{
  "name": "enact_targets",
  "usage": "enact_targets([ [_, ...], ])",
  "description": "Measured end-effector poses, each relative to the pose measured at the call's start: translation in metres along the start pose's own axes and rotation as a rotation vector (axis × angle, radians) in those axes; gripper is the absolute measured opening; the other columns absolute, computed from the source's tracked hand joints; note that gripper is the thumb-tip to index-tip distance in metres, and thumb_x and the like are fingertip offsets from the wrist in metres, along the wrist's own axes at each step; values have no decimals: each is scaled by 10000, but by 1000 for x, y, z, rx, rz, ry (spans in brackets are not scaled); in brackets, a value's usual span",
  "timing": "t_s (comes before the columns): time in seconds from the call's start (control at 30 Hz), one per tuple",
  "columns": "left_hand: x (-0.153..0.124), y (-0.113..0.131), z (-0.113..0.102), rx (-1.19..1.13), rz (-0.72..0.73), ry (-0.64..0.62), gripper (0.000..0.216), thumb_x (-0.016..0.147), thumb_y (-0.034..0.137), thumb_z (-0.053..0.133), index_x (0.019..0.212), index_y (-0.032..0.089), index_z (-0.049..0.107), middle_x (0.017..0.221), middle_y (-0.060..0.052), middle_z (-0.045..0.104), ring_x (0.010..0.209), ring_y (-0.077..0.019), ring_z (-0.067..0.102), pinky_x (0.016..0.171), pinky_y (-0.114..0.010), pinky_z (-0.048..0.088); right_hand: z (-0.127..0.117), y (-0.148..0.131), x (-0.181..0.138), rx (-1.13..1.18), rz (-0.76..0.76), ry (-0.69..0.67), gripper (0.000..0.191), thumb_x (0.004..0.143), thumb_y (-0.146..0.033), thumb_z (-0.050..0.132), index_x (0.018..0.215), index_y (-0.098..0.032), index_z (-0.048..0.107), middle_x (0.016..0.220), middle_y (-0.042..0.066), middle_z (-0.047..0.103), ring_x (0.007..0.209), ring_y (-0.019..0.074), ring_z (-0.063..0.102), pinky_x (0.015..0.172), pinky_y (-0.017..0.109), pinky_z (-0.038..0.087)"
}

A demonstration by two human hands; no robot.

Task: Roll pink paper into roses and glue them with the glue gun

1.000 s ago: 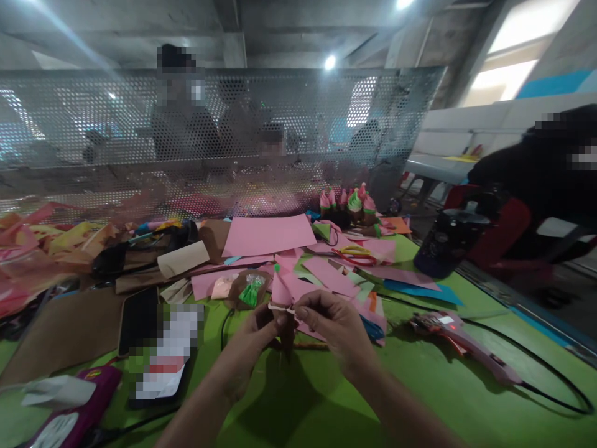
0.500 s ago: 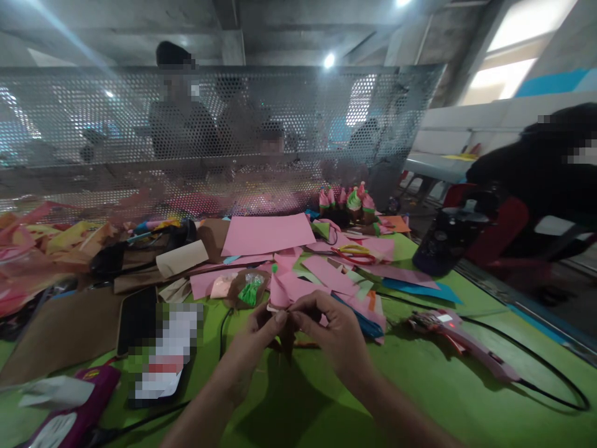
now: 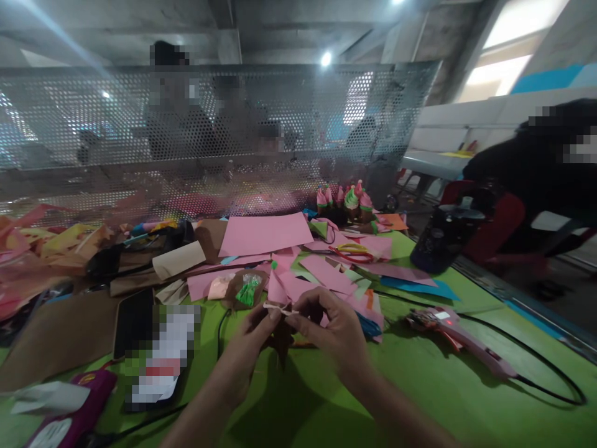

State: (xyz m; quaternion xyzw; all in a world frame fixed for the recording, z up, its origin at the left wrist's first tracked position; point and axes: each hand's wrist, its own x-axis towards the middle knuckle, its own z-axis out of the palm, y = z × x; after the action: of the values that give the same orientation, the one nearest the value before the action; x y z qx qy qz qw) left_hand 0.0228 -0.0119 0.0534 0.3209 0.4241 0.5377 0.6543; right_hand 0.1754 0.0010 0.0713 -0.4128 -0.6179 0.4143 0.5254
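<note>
Between my hands is a small paper ice cream cone, with a pink pointed top (image 3: 276, 290), a green ball at its tip and a brown lower part (image 3: 281, 351). A thin pale strip (image 3: 280, 308) crosses its front where pink meets brown. My left hand (image 3: 249, 339) is closed, thumb and fingers pinching the cone and the strip's left part. My right hand (image 3: 333, 330) pinches the strip's right end between thumb and forefinger, close against the cone. The fingers behind the cone are hidden.
A pink hot glue gun (image 3: 471, 345) with a black cable lies to the right. Finished paper cones (image 3: 352, 200) stand at the back, near red-handled scissors (image 3: 351, 252). A phone (image 3: 134, 323) lies left; a dark bottle (image 3: 436, 239) stands right. A person (image 3: 536, 162) sits beyond it.
The pale strip now shows more plainly, stretched across the cone's front between my fingertips. My hands have hardly moved; the whole view has shifted slightly.
</note>
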Motion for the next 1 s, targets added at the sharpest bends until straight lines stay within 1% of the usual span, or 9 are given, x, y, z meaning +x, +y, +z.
enact_targets([
  [0.13,2,-1,-1,-24,-1,7,460,581,487,884,891,175,747,814,-29,756,722,-158,696,642,-227,535,-2,0,3,76,40,-22,256,745,-374,803,759,-195,620,672,-22,575,614,130,511,553,242,408],
  [0.2,2,-2,-2,-58,-12,22,453,564,463,900,884,177,754,809,-19,755,715,-143,688,660,-215,538,-2,2,4,154,85,-48,302,718,-395,825,759,-194,603,665,-30,564,613,125,503,556,240,403],
  [0.33,0,-3,-3,-103,-63,62,426,583,401,908,901,167,751,820,-26,760,708,-133,688,686,-212,547,-3,3,6,291,162,-79,390,652,-408,871,742,-202,552,678,-44,534,626,121,494,565,236,401],
  [0.43,-2,-1,-3,-116,-80,6,416,613,404,893,907,151,742,792,-44,759,688,-152,693,675,-235,551,-3,1,8,339,191,-94,402,644,-419,875,737,-200,551,678,-44,518,626,117,475,567,232,384],
  [0.53,-4,1,-3,-128,-87,-79,398,658,420,864,900,131,735,756,-58,749,678,-166,691,661,-244,544,-4,-2,9,392,201,-105,372,686,-453,841,745,-192,583,688,-34,509,627,114,446,569,234,369],
  [0.63,-5,1,-4,-145,-82,-117,372,686,408,850,894,122,733,763,-66,746,681,-166,686,654,-240,533,-4,-3,10,418,208,-104,343,706,-438,832,759,-188,602,704,-31,514,637,113,436,584,233,363],
  [0.77,-3,-2,-7,-163,-87,-101,370,670,392,865,898,131,737,810,-63,752,697,-158,684,685,-242,535,-3,-1,10,442,236,-115,359,677,-415,857,751,-192,585,707,-33,532,656,117,461,605,234,379],
  [0.9,-2,-3,-7,-194,-112,-105,359,653,367,881,903,149,743,781,-34,738,700,-137,676,699,-227,534,-1,2,9,431,222,-107,386,660,-424,868,733,-199,564,686,-40,531,649,122,475,603,242,390],
  [1.0,-2,-2,-5,-187,-115,-119,359,655,385,877,886,145,745,760,-35,732,694,-139,674,703,-234,539,-2,2,9,412,206,-98,384,676,-437,854,736,-203,555,682,-43,521,646,124,474,601,244,387],
])
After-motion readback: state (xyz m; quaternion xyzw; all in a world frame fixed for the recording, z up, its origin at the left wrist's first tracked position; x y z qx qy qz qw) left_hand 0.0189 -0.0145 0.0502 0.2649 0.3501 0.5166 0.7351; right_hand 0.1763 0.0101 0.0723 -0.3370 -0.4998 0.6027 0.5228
